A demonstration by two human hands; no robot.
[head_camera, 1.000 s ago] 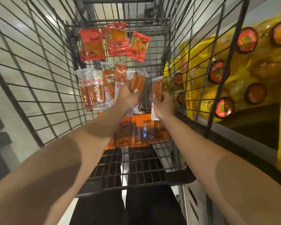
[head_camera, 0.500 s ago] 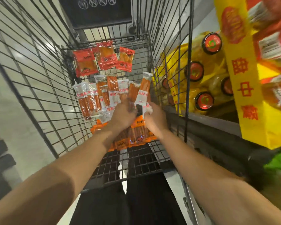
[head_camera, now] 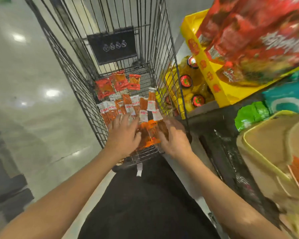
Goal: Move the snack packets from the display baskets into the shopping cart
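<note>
left hand (head_camera: 123, 135): grip released, fingers spread over snack packets (head_camera: 128, 107) | right hand (head_camera: 174, 137): grip released, empty | shopping cart (head_camera: 86, 94)

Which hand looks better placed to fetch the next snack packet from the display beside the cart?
Probably the right hand: it hovers at the shopping cart wall nearest the display baskets. The left hand is further away, fingers spread over the snack packets.

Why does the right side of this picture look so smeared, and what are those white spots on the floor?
Head view: the red bags and the tan basket at right streak with motion blur, and both hands, left and right, are soft; the packets mid-cart stay sharper. The spots are light glare on the glossy floor. The cart wires bow from the wide lens.
</note>
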